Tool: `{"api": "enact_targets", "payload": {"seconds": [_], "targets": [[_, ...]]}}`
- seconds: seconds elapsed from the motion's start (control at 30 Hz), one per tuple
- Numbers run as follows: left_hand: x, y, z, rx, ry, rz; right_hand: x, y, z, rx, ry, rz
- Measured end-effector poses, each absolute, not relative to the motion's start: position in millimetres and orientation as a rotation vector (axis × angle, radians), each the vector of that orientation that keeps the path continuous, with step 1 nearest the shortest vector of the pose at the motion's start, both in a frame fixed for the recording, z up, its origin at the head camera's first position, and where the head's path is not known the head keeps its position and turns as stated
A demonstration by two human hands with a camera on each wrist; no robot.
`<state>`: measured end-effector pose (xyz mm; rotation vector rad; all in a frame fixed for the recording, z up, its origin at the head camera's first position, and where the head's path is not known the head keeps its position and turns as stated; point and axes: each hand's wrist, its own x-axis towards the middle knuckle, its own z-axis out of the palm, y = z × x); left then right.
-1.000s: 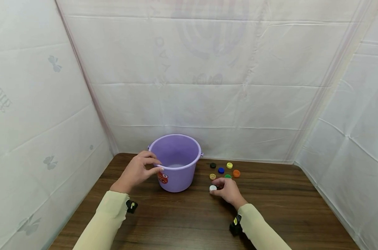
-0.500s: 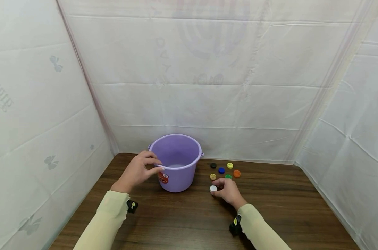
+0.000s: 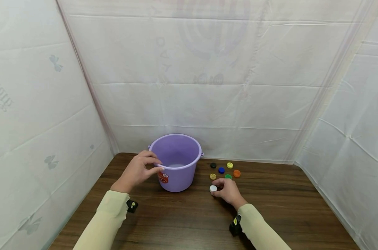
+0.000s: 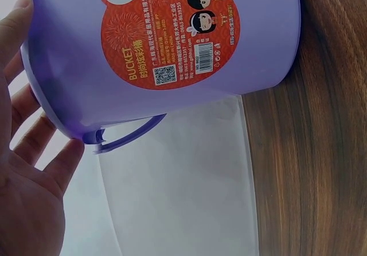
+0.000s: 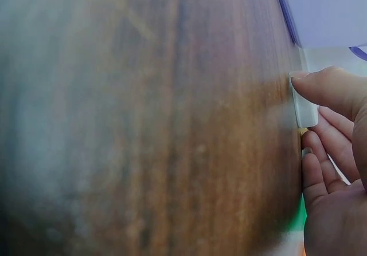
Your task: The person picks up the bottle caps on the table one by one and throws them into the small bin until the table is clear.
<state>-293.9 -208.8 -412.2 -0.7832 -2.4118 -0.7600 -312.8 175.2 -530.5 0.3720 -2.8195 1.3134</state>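
Note:
A purple bucket (image 3: 179,178) with a red label (image 4: 172,32) stands upright towards the back of the table. At its near left rim, my left hand (image 3: 138,171) grips the edge, with the thumb outside and the fingers over the rim. To the right of the bucket, my right hand (image 3: 227,191) pinches a white bottle cap (image 3: 213,188) between thumb and fingers, low at the tabletop. In the right wrist view the white cap (image 5: 305,104) shows between the thumb and a finger. Just behind this hand lies a green cap (image 3: 228,176), partly hidden by it.
Several loose caps lie right of the bucket: black (image 3: 213,165), blue (image 3: 221,170), yellow (image 3: 229,165), orange (image 3: 237,173) and gold (image 3: 212,176). Brown wood table (image 3: 176,222). White sheet walls (image 3: 207,104) enclose its back and sides.

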Motion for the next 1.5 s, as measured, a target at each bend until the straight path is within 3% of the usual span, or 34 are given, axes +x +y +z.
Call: {"api": "enact_targets", "payload": {"seconds": [0.97, 1.5], "targets": [[-296.7, -211.2, -412.2, -0.796, -2.385, -0.765, -314.0, 172.4, -525.6, 0.299, -2.799, 1.312], [-296.4, -208.9, -412.4, -0.797, -2.392, -0.766, -313.8, 168.4, -522.2, 0.404, -2.735, 1.310]]}}
